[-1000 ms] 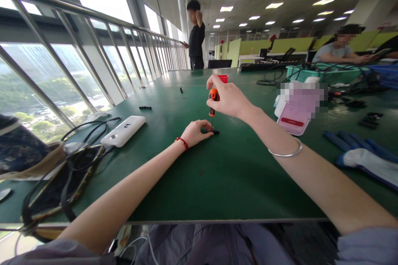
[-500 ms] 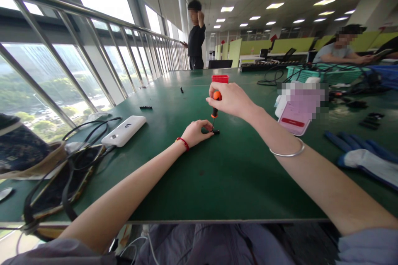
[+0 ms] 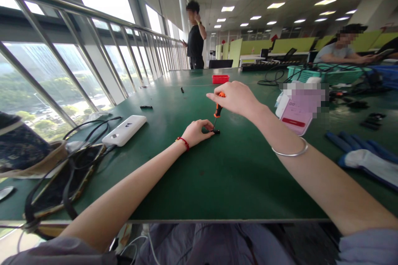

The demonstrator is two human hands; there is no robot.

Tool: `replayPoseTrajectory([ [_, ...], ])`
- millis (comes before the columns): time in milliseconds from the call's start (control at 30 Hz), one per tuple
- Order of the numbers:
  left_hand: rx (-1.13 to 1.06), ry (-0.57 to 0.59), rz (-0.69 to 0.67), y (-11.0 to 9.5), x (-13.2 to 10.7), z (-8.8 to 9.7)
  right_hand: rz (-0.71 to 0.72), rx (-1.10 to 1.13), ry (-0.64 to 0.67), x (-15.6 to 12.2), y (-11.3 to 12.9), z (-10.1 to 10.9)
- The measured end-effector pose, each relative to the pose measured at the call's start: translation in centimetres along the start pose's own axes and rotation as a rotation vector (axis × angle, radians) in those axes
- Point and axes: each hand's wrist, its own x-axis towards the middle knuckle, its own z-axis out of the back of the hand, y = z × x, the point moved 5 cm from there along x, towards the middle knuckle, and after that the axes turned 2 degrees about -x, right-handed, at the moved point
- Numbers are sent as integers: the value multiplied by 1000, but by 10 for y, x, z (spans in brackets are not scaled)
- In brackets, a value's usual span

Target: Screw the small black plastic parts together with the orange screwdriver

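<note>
My right hand (image 3: 238, 96) is closed around the orange and black handle of a screwdriver (image 3: 218, 109). The screwdriver leans, its top to the right, and its thin shaft runs down to a small black part (image 3: 217, 131) on the green table (image 3: 199, 182). With thumb and fingertips, my left hand (image 3: 198, 131) pinches that part's left end against the tabletop. The tip of the shaft is too small to make out against the part and the fingers.
Beyond my hands stands a red box (image 3: 220, 79). A white power bank (image 3: 124, 131) with cables lies left. On the right are a phone (image 3: 295, 112), blue-and-white gloves (image 3: 367, 161) and a green basket (image 3: 329, 75). Small black pieces (image 3: 146, 107) lie farther off. Two people are in the background.
The screwdriver has gone from nearly upright to leaning right, and my right hand's fingers have shifted on its handle. My left hand has stayed put. The standing person's arm has moved.
</note>
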Motion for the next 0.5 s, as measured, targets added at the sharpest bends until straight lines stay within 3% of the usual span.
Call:
replayPoseTrajectory([
  [233, -1, -1, -5, -1, 0, 1, 30, 120, 15, 0, 2, -2],
  [500, 1, 3, 0, 0, 0, 1, -14, 52, -10, -1, 2, 0],
])
